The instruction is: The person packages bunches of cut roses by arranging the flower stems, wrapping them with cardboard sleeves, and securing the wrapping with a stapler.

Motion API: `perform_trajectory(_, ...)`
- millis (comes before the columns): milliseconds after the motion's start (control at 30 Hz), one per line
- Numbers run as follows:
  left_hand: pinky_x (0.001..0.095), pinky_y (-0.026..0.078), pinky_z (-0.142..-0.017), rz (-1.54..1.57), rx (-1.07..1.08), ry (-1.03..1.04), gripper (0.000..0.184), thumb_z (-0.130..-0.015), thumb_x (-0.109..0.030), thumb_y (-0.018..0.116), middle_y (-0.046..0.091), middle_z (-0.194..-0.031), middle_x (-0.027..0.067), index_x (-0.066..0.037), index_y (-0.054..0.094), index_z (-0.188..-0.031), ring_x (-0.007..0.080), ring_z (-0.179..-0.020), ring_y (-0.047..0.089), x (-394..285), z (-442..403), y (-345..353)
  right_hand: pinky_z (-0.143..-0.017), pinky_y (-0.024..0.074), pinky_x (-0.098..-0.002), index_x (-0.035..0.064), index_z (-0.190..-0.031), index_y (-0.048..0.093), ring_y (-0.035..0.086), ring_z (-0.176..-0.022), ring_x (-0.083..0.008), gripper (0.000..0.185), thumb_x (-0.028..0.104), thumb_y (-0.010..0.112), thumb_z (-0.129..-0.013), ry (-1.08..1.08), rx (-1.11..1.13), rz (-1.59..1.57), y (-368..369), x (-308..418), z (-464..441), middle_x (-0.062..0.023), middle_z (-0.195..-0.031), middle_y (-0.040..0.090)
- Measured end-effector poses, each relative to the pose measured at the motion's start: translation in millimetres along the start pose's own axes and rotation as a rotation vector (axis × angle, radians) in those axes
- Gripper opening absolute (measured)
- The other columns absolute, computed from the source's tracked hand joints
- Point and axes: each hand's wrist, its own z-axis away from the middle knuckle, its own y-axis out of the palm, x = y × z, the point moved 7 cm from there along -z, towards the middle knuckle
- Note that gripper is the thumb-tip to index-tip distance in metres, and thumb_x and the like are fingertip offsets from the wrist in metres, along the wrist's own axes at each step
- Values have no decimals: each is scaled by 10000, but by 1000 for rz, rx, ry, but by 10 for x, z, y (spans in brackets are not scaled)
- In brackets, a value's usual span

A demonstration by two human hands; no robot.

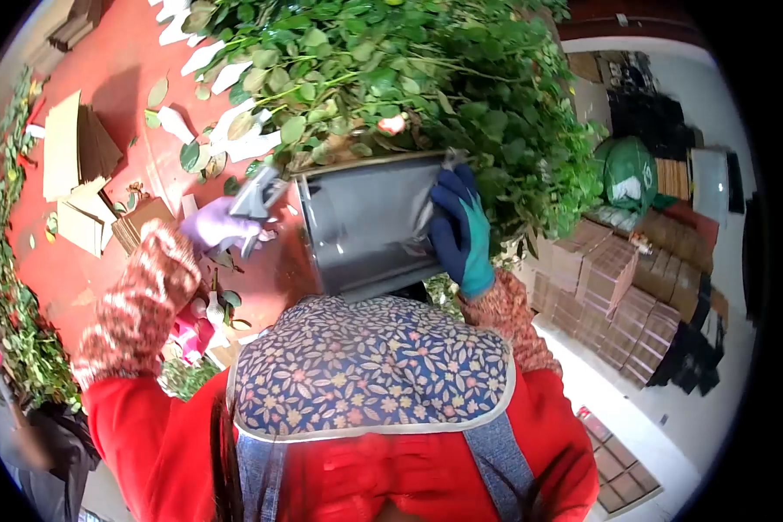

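Note:
My left hand (216,224), in a lavender glove, is closed around a grey metal stapler (257,196), blurred, at the left side of a dark grey panel (370,226). The panel has a shiny, see-through-looking surface and a tan upper edge. It lies in front of my apron. On its right edge, my right hand (461,228), in a navy and teal glove, has its fingers wrapped over the side. What lies beneath the panel is hidden. Leafy green stems (365,83) are heaped just beyond it, with a pale pinkish bloom (392,123) among the leaves.
White paper-like pieces (245,130) and loose leaves lie on the red table (139,78). Folded cardboard pieces (70,148) stand on the left. Bundled cardboard stacks (596,270) and a green sack (625,172) are at the right. More greenery (17,322) runs along the far left.

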Motion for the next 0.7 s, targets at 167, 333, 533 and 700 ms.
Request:
perform_trajectory(167, 365, 477, -902, -153, 40, 338, 272, -856, -117, 643, 602, -1107, 142, 29, 619, -1084, 239, -1058, 581, -594, 434, 510, -1024, 405, -437, 17, -1183, 599, 521, -1211, -386, 387, 17, 613, -796, -114, -130, -116, 117, -18, -215, -181, -1280, 573)
perform_trajectory(333, 326, 448, -874, -578, -112, 468, 282, -871, -175, 641, 634, -943, 79, 19, 631, -1076, 188, -979, 562, -1124, -309, 1101, -948, 465, -401, 9, -1139, 612, 585, -1107, -354, 366, 28, 668, -778, -109, -155, -197, 188, -52, -423, -182, -1205, 610)
perform_trajectory(533, 328, 431, -969, -59, -444, 450, 379, -862, -127, 650, 645, -1109, 94, 29, 577, -1200, 195, -1045, 587, -916, -560, 897, -830, 536, -344, 18, -1228, 585, 664, -991, -302, 417, -80, 500, -831, -266, -48, -248, -100, -306, -1136, -174, -1144, 655)
perform_trajectory(700, 318, 467, -895, -3, -449, 500, 297, -864, -111, 634, 660, -1059, 81, 29, 618, -1126, 174, -982, 600, -913, -470, 758, -949, 466, -408, 227, -1400, 472, 566, -1151, -348, 648, 23, 495, -785, -159, 787, 1, 547, -455, -1750, -180, -1331, 548)
